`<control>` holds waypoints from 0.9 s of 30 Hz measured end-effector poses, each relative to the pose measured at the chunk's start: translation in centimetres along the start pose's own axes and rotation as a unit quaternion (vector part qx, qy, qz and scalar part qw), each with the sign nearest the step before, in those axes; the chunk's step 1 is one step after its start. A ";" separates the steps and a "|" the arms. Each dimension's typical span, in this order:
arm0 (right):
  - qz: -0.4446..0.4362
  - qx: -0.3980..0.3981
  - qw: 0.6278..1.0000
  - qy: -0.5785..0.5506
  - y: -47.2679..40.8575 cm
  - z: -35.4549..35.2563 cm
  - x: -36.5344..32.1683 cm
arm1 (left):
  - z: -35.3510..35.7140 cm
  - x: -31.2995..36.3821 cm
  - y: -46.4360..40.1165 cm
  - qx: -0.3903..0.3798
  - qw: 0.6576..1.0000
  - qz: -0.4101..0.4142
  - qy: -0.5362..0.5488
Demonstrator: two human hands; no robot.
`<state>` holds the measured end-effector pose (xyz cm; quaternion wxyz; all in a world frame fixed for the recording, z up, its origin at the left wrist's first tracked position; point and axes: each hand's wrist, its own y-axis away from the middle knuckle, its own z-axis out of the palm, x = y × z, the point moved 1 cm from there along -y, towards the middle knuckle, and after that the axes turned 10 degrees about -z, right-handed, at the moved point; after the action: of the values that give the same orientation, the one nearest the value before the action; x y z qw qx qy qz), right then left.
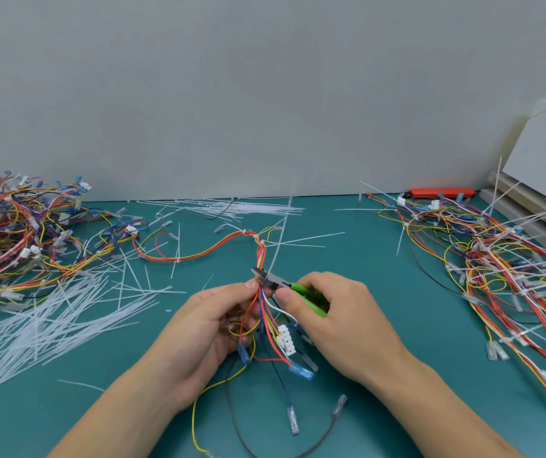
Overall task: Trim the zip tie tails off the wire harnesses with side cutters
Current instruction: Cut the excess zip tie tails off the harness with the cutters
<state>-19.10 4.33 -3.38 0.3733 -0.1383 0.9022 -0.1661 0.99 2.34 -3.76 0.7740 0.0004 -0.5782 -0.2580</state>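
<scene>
Pinching a wire harness (pixel 260 312) between thumb and curled fingers just above the teal counter (pixel 397 325), the left hand (pixel 205 335) steadies it while the right hand (pixel 331 319) grips green-handled side cutters (pixel 284 287), blades at the upright zip tie tail (pixel 281 239).

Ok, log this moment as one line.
left hand grips harness | right hand holds side cutters | blades at zip tie tail
</scene>
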 end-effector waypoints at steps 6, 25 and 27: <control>-0.012 -0.001 1.000 -0.002 0.0 0.1 0.0 | 0.1 0.0 -0.1 0.004 1.000 -0.002 -0.001; 0.024 -0.016 0.998 -0.052 -0.2 -0.3 0.1 | 0.2 0.1 0.1 -0.004 1.000 0.000 -0.013; 0.021 -0.018 0.998 -0.050 -0.3 -0.4 0.2 | 0.3 0.2 0.1 -0.003 1.000 0.004 -0.014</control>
<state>-19.51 4.06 -3.13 0.4184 -0.1342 0.8881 -0.1348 0.83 2.48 -3.48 0.7669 -0.0079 -0.5880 -0.2570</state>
